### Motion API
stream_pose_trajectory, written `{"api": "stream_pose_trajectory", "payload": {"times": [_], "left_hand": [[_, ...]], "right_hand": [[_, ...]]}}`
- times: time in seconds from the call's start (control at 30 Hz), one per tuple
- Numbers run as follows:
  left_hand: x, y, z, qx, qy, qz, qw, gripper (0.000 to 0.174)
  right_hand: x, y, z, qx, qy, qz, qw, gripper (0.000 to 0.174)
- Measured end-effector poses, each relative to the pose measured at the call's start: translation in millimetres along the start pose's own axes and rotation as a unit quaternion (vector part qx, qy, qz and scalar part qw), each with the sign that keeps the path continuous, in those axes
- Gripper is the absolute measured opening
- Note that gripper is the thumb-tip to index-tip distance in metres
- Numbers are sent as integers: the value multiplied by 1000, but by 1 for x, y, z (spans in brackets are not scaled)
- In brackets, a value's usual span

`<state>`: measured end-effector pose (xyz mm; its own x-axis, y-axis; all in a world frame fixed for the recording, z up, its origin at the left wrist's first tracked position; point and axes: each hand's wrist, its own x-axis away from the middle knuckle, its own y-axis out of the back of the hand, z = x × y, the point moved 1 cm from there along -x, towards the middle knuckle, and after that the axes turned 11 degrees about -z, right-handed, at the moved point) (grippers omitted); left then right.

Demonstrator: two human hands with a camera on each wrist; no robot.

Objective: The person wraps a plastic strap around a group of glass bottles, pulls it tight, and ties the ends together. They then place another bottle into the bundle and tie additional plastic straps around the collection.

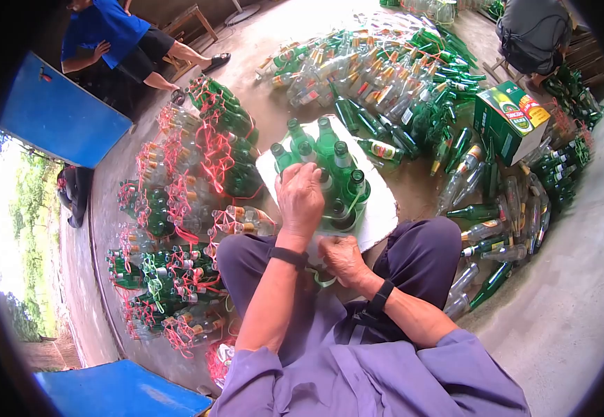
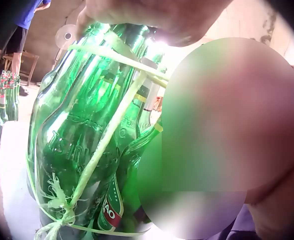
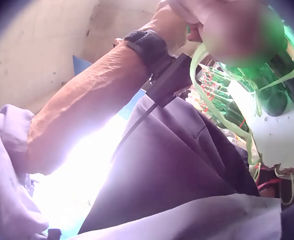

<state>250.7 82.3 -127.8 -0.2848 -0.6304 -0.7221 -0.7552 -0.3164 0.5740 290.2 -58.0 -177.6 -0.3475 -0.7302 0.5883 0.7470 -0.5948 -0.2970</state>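
A tight cluster of green beer bottles (image 1: 355, 187) stands upright on a white board (image 1: 380, 212) in front of the knees. My left hand (image 1: 300, 198) is curled over the near-left side of the cluster and grips a bottle at its neck; the fingertips are hidden. In the left wrist view, pale green plastic string (image 2: 104, 135) crosses the bottles' shoulders and slants down to a knot near the base. My right hand (image 1: 347, 260) is curled at the near side of the bottles and pinches the string, whose loose loop hangs below. A blur covers this grasp in both wrist views.
Bundles of bottles tied with red string (image 1: 222, 149) fill the left side. Loose bottles (image 1: 385, 69) pile up beyond the board and to the right, beside a green carton (image 1: 510, 121). A person in a blue shirt (image 1: 111, 31) is at upper left, another person at upper right.
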Motion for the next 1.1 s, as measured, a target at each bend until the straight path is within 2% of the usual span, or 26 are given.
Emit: {"api": "stream_pose_trajectory", "payload": {"times": [0.17,0.23,0.37,0.4,0.43,0.57,0.63,0.67,0.73,0.83,0.9,1.0,1.1], "left_hand": [[0,0,4,14,4,3,1000,16],[1,-1,4,15,4,6,1000,16],[0,1,3,9,18,7,1000,16],[-1,1,2,10,18,3,1000,16],[-2,2,0,12,22,8,1000,16],[1,1,4,27,27,5,999,15],[-1,5,1,26,38,12,999,15],[-2,7,-1,23,47,22,998,15],[-1,6,-1,30,53,15,998,14],[0,5,2,43,56,4,997,14],[1,2,4,47,54,-1,997,14],[2,1,6,52,47,-3,998,14],[1,3,5,44,52,2,998,13]], "right_hand": [[3,3,1,23,-3,-18,1000,31],[-1,9,-1,88,20,2,996,42],[-7,18,6,140,73,4,987,39],[-12,21,11,212,222,25,952,36],[-14,23,14,278,363,46,888,33],[-8,27,39,310,304,23,901,26],[-1,28,52,452,505,9,736,24],[-1,29,58,454,506,10,734,24],[-3,32,71,438,437,-5,785,22],[5,33,93,461,460,4,759,21],[5,35,106,453,464,12,761,19],[-2,35,121,477,518,18,710,21],[-5,31,135,472,532,18,702,21]]}}
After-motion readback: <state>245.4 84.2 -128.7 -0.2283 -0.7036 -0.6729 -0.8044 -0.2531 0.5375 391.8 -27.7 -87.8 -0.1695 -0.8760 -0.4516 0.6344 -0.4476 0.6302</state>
